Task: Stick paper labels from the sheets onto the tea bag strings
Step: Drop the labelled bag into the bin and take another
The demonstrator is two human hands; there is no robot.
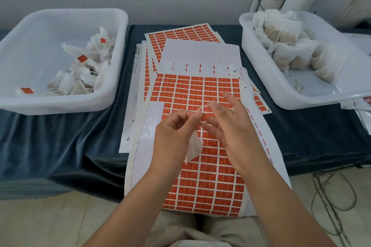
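Note:
Sheets of orange paper labels [202, 178] lie spread over the dark cloth in front of me. Above the nearest sheet my left hand [174, 132] pinches an orange label [203, 116] between thumb and forefinger. A white tea bag [194, 147] hangs below that hand, and its thin string [200, 108] loops up between both hands. My right hand [230, 124] is beside the label with its fingers spread and fairly straight; its fingertips touch the string near the label.
A white tub [66, 104] at the left holds tea bags with orange labels on them. Another white tub [291, 94] at the right holds unlabelled tea bags. More label sheets [180, 34] lie behind. Pipes stand at the back right and cables lie on the floor at the right.

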